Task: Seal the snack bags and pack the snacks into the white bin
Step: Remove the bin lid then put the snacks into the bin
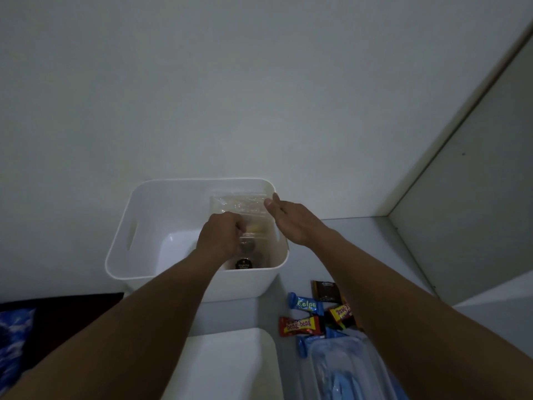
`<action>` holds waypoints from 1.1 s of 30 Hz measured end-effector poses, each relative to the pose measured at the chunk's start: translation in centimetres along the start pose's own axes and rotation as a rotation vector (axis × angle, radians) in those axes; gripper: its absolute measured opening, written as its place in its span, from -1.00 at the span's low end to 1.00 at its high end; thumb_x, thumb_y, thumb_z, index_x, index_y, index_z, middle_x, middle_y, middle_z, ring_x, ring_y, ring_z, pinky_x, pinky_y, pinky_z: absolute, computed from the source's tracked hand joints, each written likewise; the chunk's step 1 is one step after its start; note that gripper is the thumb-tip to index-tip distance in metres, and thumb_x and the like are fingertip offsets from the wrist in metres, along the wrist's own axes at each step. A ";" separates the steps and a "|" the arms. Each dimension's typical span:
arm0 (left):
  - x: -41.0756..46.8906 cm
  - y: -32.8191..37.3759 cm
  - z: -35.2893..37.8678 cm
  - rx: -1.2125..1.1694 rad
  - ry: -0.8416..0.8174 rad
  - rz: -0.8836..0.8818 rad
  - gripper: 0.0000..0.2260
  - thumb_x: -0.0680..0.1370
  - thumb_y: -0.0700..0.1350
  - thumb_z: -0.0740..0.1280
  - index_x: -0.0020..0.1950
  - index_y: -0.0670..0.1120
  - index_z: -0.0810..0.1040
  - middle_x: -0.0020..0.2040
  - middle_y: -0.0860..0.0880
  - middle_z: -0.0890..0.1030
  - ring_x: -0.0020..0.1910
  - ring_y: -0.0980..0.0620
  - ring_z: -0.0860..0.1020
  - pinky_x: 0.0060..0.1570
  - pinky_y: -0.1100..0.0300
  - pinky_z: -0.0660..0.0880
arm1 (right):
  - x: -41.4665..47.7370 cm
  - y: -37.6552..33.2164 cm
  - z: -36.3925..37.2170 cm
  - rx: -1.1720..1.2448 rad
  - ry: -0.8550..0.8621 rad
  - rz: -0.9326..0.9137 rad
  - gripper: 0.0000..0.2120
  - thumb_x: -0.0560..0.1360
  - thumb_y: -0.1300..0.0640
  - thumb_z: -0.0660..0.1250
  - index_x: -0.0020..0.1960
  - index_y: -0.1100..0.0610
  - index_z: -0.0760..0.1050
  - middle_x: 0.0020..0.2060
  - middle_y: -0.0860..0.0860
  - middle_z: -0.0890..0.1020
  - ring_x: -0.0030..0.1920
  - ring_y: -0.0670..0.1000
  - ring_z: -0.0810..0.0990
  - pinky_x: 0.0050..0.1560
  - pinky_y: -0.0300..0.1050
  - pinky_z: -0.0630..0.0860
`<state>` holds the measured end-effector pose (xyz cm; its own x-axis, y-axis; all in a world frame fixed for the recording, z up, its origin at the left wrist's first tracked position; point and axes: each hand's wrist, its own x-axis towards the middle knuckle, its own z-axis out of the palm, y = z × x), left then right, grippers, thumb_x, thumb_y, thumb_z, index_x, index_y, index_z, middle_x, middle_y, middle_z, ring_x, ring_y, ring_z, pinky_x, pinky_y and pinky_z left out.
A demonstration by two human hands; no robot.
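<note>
Bin: white bin (138, 215) is sitting on a pale surface against the wall, handle slot showing in its left wall, rim w/ rounded corners.
Bag: clear snack bag (239, 207) is standing inside the bin, leaning at the far right corner; yellowish contents and round dark pieces are showing thru the plastic. Whether its top is sealed — can't tell.
L hand: left hand (220, 238) is reaching down into the bin, fingers curled in tight and pinching the bag's lower left part; fingertips mostly hidden behind the knuckles.
R hand: right hand (291, 220) is hovering over the bin's right rim, fingers straight and spread out flat, gripping nothing; thumb tip is lying just beside the bag's upper right edge, contact can't be told.
Bin floor: a dark round label (242, 264) is showing at the near wall, under the L wrist; text too blurred to read.
Loose snacks: blue Kalpa bar (305, 304), red beng-beng bar (300, 326), second beng-beng bar (341, 311) and a dark brown packet (326, 291) are lying on the surface, outside the bin, near its front right corner.
Foreground: clear lidded container (343, 368) is sitting below the bars, beside the R forearm.
</note>
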<state>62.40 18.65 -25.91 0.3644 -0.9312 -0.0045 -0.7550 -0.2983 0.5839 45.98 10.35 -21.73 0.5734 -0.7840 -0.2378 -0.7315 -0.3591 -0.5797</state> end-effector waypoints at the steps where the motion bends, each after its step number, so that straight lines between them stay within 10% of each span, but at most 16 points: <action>1: 0.1 0.0 0.1 -0.018 0.005 -0.009 -0.71 0.48 -0.36 0.27 -0.15 -0.01 0.69 -0.08 -0.06 0.67 -0.12 -0.05 0.63 -0.02 0.05 0.60 | 0.0 0.0 0.0 0.000 0.000 0.000 -0.33 0.65 -0.27 -0.15 0.61 0.12 0.07 0.55 0.07 0.25 0.53 0.11 0.25 0.46 0.00 0.18; 33: -16.6 11.0 1.9 0.134 0.218 0.172 -0.69 0.60 0.03 0.27 0.29 -0.07 0.53 0.23 -0.14 0.55 0.23 -0.18 0.45 0.14 -0.08 0.47 | -17.6 6.4 -2.2 -0.215 0.024 0.011 -0.39 0.67 -0.12 0.07 0.59 0.17 0.07 0.53 0.17 0.25 0.52 0.14 0.23 0.46 0.02 0.21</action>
<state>47.08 30.41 -20.95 0.3228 -0.9078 0.2678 -0.8756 -0.1790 0.4487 30.36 20.77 -19.59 0.5580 -0.7994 -0.2226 -0.8007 -0.4483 -0.3973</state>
